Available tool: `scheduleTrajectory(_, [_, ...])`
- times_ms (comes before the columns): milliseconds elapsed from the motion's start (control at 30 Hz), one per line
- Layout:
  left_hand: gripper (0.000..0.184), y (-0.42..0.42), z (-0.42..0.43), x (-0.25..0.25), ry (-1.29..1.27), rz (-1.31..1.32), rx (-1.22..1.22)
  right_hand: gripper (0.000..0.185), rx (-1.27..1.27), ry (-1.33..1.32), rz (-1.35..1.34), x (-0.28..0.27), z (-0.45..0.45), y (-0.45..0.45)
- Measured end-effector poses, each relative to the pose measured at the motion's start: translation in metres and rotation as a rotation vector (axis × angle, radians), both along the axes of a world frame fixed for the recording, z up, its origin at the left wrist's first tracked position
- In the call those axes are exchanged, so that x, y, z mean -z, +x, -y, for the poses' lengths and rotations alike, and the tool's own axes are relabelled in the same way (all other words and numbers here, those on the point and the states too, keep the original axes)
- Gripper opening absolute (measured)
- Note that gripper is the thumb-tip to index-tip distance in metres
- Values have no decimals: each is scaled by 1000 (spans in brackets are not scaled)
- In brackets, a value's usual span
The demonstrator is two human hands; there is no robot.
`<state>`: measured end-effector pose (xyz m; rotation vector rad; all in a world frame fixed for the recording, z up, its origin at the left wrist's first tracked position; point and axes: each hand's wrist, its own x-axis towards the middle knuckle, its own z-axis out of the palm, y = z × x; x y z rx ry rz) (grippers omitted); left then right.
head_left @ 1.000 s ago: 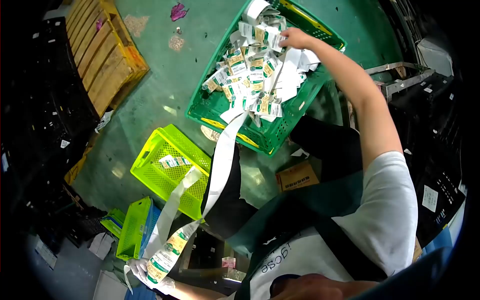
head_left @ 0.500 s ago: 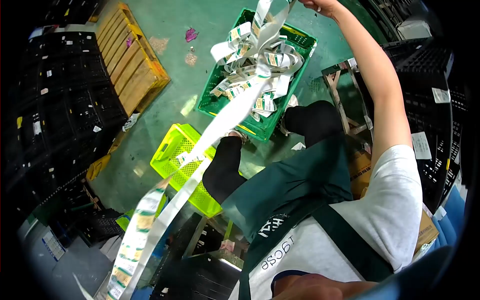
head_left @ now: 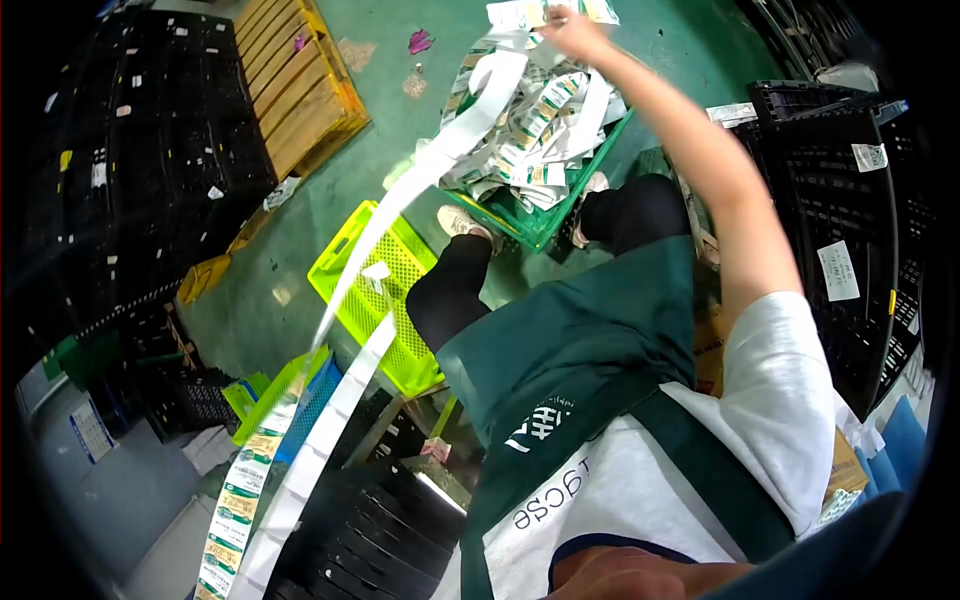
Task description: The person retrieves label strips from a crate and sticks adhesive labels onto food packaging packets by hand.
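Note:
My right hand (head_left: 575,34) reaches to the top of the view, slightly blurred, its fingers closed on a strip of printed labels (head_left: 513,14). Below it, a green crate (head_left: 537,232) on the floor is heaped with folded label strips (head_left: 540,125), white with green and tan print. A long white band (head_left: 425,170) runs from the heap down to the lower left, blurred by motion. There another length of label strip (head_left: 235,505) hangs with its printed side showing. My left hand is out of the picture.
A lime-yellow crate (head_left: 408,368) stands beside my leg. Stacked black crates (head_left: 150,160) and a wooden pallet (head_left: 300,80) are at the left. More black crates (head_left: 830,210) rise at the right. A green and blue basket (head_left: 312,390) sits at the lower left.
My right hand has moved left and down over the green crate. The label heap now looks higher and fuller, and the long band has swung to the left.

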<state>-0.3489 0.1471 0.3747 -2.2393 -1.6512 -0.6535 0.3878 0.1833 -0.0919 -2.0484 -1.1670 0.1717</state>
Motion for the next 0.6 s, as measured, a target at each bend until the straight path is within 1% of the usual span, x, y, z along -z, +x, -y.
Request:
scheduleTrajectory(33, [48,-4,0,-6,2,3,-3,39,-91,-323,-413,-7,14,-49])
scheduleTrajectory(100, [47,-11,2,-19,14,1,-9,51,-426,-607,-665,96,23,-129])
scheduleTrajectory(133, [47,-14,3,-26,21,-4,-12,57,-297,-778,-1081,54,50,-180])
scheduleTrajectory(167, [46,-17,3,-32,27,-6,-14,72,-223,-679,-1654,79,56,-225])
scheduleTrajectory(233, [45,-23,5,-46,38,-13,-15,81,18,-574,-2248,65,57,-281])
scheduleTrajectory(267, [45,-25,6,-52,44,-18,-15,81,6,-517,-2356,75,49,-302])
scheduleTrajectory(333, [44,-28,5,-64,50,-32,-10,85,104,-509,-2417,55,45,-330])
scheduleTrajectory(367, [43,-31,4,-70,60,-33,-6,78,175,-388,-2342,40,43,-339])
scheduleTrajectory(433, [42,-36,5,-82,71,-39,1,68,-94,-27,-2562,38,36,-330])
scheduleTrajectory(467, [42,-39,6,-89,81,-42,2,68,42,178,-2572,36,19,-315])
scheduleTrajectory(500, [41,-42,7,-96,87,-47,3,74,-84,225,-2670,26,18,-286])
scheduleTrajectory(567, [40,-47,10,-109,105,-57,3,75,1,314,-2435,-31,21,-221])
scheduleTrajectory(600, [40,-49,10,-115,117,-60,8,65,-242,287,-2329,-13,11,-182])
